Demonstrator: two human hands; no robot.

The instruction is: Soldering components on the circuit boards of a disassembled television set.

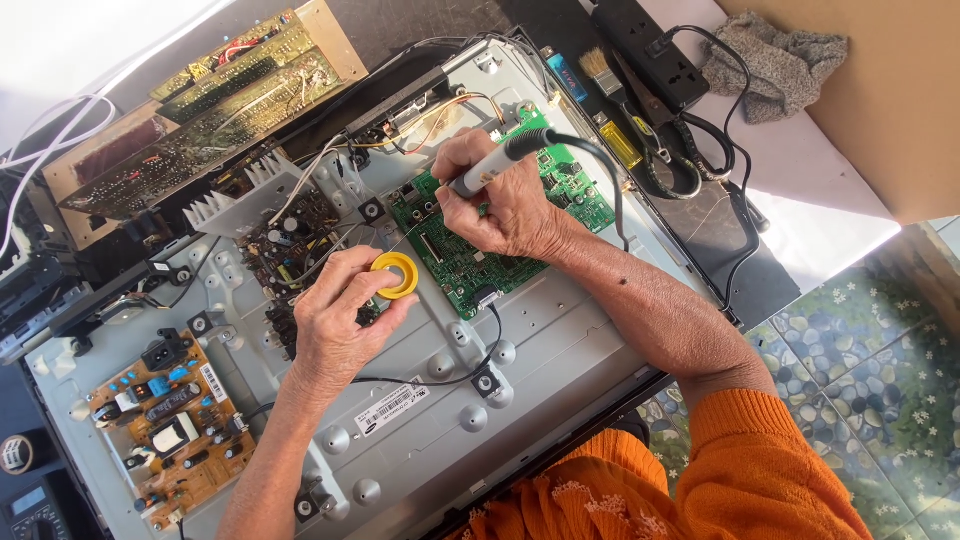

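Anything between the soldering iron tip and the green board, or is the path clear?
Nothing visible blocks it. The right hand holds the soldering iron angled down at the green circuit board, though the fingers hide the tip itself. The left hand holds a yellow spool beside the board's left edge, off the iron's line.

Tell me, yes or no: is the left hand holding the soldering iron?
No, the left hand grips a yellow round tin, while the right hand holds the soldering iron.
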